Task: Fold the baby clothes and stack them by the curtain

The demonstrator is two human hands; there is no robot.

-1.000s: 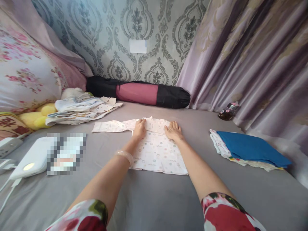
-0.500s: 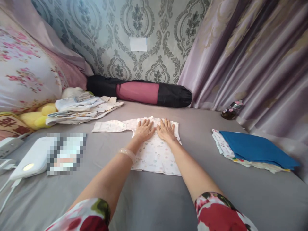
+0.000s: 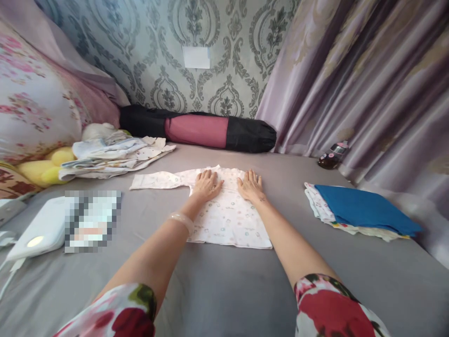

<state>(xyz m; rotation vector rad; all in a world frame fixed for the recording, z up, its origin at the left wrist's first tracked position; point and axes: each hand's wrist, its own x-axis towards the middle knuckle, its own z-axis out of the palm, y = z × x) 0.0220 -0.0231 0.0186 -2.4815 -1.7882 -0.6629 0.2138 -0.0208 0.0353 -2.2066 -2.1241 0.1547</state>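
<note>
A small white long-sleeved shirt [image 3: 228, 220] with a faint pastel print lies spread on the grey bed sheet. One sleeve [image 3: 154, 180] stretches out to the left; the other is not seen spread on the right. Flat on the upper left of the shirt rests my left hand [image 3: 207, 185], its fingers apart and a pale bangle on the wrist. My right hand [image 3: 251, 186] presses flat on the upper right side, fingers spread. Neither hand grips the cloth.
Folded clothes topped by a blue cloth [image 3: 365, 210] lie at right, near a dark bottle [image 3: 331, 155]. A clothes pile [image 3: 115, 157] sits at back left. A white device [image 3: 44, 227] with cables lies at left. A black-and-maroon roll bag [image 3: 196, 131] lines the wall.
My right hand has slid to the right across the shirt, away from my left hand. The shirt's lower right corner now reaches farther right. The view has shifted slightly.
</note>
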